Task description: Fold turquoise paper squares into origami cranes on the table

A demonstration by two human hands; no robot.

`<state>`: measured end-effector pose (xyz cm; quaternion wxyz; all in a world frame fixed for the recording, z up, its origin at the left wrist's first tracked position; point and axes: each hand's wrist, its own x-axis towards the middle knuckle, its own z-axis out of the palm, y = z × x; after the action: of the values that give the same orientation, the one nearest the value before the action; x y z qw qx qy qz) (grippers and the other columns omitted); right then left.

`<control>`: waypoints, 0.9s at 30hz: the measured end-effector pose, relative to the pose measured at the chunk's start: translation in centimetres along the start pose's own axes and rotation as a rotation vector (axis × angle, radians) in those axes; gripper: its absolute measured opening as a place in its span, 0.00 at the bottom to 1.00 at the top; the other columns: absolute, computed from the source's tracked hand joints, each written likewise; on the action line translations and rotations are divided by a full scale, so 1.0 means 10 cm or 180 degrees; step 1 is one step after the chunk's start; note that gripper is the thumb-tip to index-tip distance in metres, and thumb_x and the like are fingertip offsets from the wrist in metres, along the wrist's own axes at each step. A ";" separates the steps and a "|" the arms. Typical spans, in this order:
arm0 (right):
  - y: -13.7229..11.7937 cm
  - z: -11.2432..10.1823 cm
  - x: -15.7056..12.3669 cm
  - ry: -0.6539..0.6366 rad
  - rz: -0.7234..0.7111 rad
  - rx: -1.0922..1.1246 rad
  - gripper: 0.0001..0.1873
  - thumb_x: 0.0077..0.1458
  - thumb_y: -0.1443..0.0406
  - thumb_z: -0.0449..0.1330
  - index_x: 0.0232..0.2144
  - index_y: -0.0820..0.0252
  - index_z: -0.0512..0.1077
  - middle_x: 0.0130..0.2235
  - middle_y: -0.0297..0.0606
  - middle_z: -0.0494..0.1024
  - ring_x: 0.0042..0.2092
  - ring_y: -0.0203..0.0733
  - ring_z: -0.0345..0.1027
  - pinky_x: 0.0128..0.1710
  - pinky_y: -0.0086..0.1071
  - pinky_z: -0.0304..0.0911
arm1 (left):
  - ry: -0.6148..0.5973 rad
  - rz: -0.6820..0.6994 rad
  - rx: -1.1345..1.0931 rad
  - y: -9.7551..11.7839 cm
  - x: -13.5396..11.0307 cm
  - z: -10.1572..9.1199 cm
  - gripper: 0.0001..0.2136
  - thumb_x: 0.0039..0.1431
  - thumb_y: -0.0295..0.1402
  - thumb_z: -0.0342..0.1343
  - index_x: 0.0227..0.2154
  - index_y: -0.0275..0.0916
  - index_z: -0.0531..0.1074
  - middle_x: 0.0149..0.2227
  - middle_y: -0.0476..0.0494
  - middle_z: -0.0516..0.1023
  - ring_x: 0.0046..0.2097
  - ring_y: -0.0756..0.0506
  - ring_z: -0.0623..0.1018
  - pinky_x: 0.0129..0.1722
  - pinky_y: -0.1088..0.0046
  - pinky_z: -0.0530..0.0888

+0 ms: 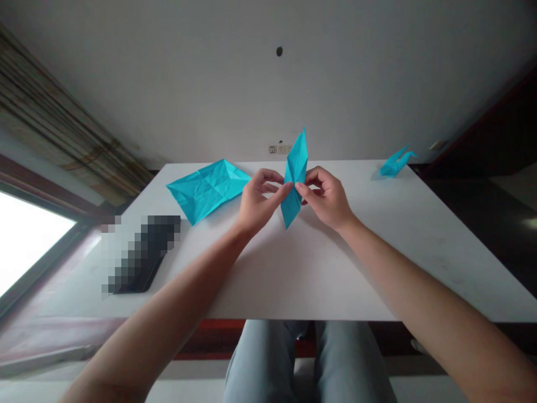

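Observation:
Held up above the white table [335, 280] is a narrow, diamond-shaped piece of folded turquoise paper [295, 178], upright with its points up and down. My left hand [259, 202] pinches its left edge between thumb and fingers. My right hand [325, 198] grips its right side the same way, and the paper hides part of the fingertips. To the left of my left hand lies a creased, partly unfolded turquoise paper sheet [207, 189]. Far right on the table stands a small turquoise origami crane [395, 163].
A dark phone [145, 257], mostly pixelated, lies at the table's left side. A wall socket panel [279, 149] sits just beyond the far edge. A bright window [25, 240] and a curtain are on the left. My jeans-covered legs show below the near edge.

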<state>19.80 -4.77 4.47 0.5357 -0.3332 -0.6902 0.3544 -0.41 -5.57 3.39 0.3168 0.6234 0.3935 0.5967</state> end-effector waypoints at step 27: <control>0.03 0.04 0.02 0.0101 -0.0404 -0.0944 0.05 0.64 0.60 0.69 0.38 0.52 0.77 0.40 0.38 0.83 0.42 0.47 0.78 0.44 0.43 0.77 | 0.0022 0.1142 0.0934 0.02 -0.04 -0.03 0.04 0.66 0.31 0.71 0.39 0.44 0.81 0.47 0.42 0.89 0.46 0.44 0.87 0.47 0.64 0.87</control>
<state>19.39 -4.51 4.19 0.5128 -0.3700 -0.7460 0.2087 -0.64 -6.03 3.41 0.1103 0.7207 0.3601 0.5821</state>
